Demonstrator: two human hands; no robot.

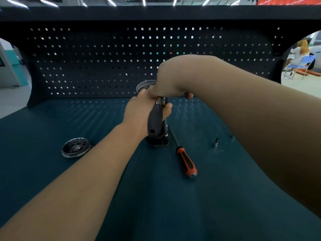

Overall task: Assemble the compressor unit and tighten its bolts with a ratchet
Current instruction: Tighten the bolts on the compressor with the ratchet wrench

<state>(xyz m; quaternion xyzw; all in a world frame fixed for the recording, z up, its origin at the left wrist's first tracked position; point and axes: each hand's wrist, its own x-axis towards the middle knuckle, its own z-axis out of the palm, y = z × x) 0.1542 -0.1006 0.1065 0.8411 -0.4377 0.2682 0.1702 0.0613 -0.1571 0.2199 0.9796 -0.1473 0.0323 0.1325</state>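
Both hands, left (142, 109) and right (169, 79), clasped the ratchet (155, 119) above the compressor (157, 142), where uneven sideways force could slip it off the bolt.

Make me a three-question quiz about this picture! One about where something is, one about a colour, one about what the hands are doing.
1. Where is the screwdriver?
A. lying on the table
B. hanging on the wall
C. in a hand

2. What colour is its handle?
A. blue
B. orange and black
C. yellow

3. What are the hands doing with the ratchet?
A. leaving it loose
B. both gripping it
C. dropping it

Answers:
1 A: it lies flat on the table.
2 B: orange with black patches.
3 B: the left hand and right hand both curl round its top end.
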